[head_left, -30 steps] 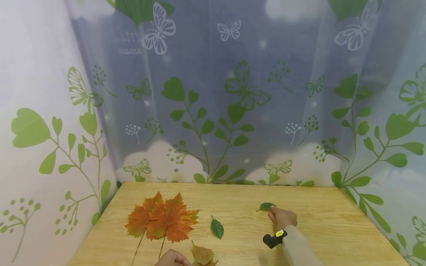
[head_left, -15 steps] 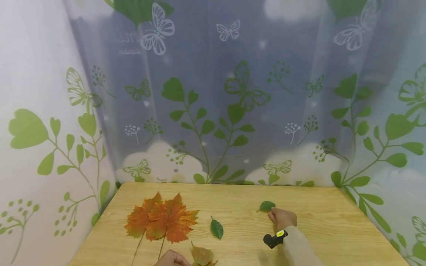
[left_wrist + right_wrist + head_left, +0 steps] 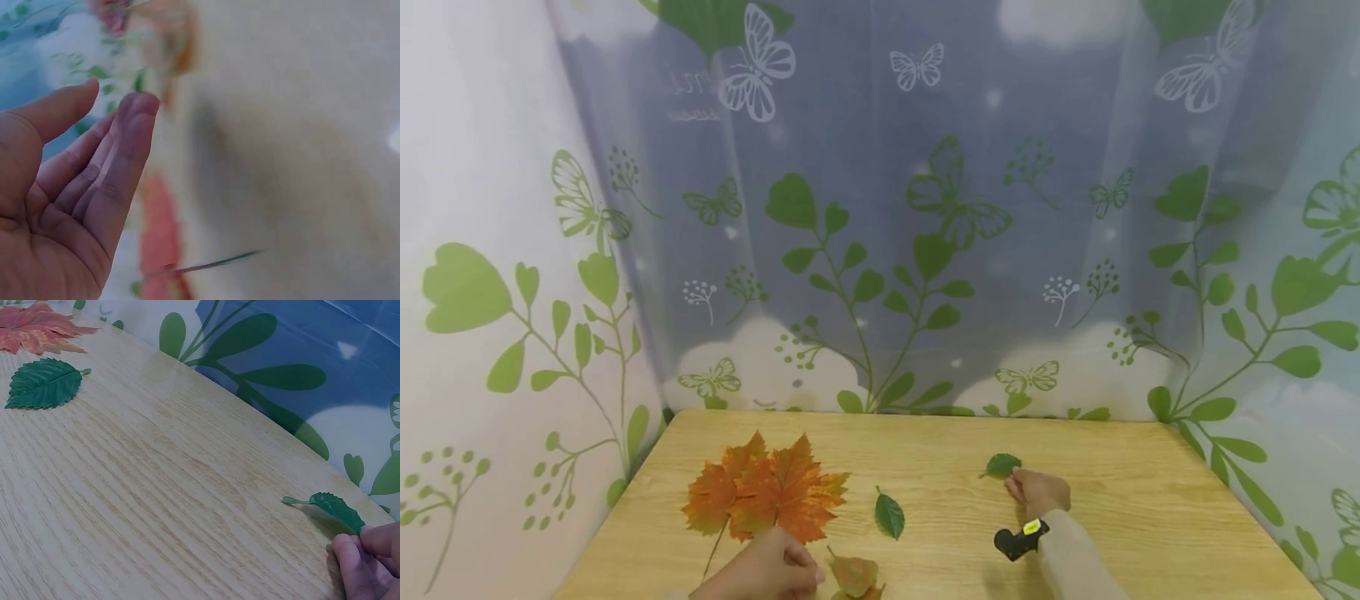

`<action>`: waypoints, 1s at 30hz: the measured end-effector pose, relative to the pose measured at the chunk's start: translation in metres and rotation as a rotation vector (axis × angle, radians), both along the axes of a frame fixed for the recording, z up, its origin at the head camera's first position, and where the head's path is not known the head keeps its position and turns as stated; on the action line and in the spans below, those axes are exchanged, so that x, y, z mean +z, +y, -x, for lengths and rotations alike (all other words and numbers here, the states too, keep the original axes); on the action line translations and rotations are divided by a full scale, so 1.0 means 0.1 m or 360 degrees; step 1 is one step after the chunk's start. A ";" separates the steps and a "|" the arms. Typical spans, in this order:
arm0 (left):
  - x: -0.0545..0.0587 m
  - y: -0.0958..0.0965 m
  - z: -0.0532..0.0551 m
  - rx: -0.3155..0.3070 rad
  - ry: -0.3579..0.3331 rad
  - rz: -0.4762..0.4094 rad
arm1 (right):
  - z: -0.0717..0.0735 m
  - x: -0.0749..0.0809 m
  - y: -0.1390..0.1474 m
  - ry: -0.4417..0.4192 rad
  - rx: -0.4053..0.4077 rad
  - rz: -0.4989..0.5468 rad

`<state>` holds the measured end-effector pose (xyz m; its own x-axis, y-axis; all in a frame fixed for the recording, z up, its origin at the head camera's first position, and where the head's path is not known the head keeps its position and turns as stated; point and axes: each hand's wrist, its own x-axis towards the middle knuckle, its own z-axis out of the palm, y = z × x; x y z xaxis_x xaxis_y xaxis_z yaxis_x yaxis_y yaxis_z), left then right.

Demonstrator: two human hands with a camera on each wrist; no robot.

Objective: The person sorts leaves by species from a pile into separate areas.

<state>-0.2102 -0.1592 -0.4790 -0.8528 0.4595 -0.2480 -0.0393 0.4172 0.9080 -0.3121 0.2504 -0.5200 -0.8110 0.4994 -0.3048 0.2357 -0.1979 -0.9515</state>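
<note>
My right hand point(image 3: 1039, 492) pinches the tip of a small green leaf point(image 3: 1002, 465) at the right side of the table; in the right wrist view this leaf point(image 3: 334, 509) tilts up from the wood, stem pointing away from the fingers. Over the stems of the orange maple leaves point(image 3: 801, 492) is my left hand point(image 3: 767, 568). Its thumb and fingers stand apart with nothing between them in the left wrist view, where the hand point(image 3: 81, 187) is close. A second green leaf point(image 3: 890, 515) lies flat mid-table. Brownish-green leaves point(image 3: 854, 575) lie just right of the left hand.
The light wooden table point(image 3: 940, 467) ends at a printed curtain point(image 3: 880, 250) with plants and butterflies at the back, and more curtain at both sides. A black wrist camera point(image 3: 1017, 543) sits on the right wrist.
My left hand has come up and forward from the bottom edge, now covering part of the maple stems. The right hand stays in place; its leaf has turned slightly to show more of its face.
</note>
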 end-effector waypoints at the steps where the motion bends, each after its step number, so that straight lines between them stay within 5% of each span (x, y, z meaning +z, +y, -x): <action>1: 0.07 0.00 0.04 0.0005 0.0029 -0.0017 | 0.00 0.01 0.00 0.0001 -0.0010 0.0000; 9: 0.46 0.22 0.30 0.0181 0.0330 0.0042 | -0.03 0.02 -0.02 -0.0005 -0.0019 -0.0031; 14: 0.57 0.53 0.38 0.0319 0.0449 -0.0032 | -0.03 0.02 -0.02 -0.0016 -0.0046 -0.0017; 21: 0.34 0.81 0.54 0.0505 0.0393 -0.0146 | -0.01 -0.01 -0.02 0.0007 -0.0050 0.0025; 26: 0.13 0.92 0.59 0.0650 0.0297 -0.0066 | -0.01 -0.03 -0.03 0.0022 -0.0044 -0.0016; 30: 0.00 0.97 0.57 0.0678 0.0392 0.0095 | -0.02 -0.02 -0.04 0.0059 -0.0032 -0.0017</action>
<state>-0.2672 -0.0620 -0.4790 -0.9984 0.0482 -0.0308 -0.0051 0.4622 0.8868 -0.3104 0.2463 -0.5218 -0.8113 0.5190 -0.2692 0.1963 -0.1919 -0.9616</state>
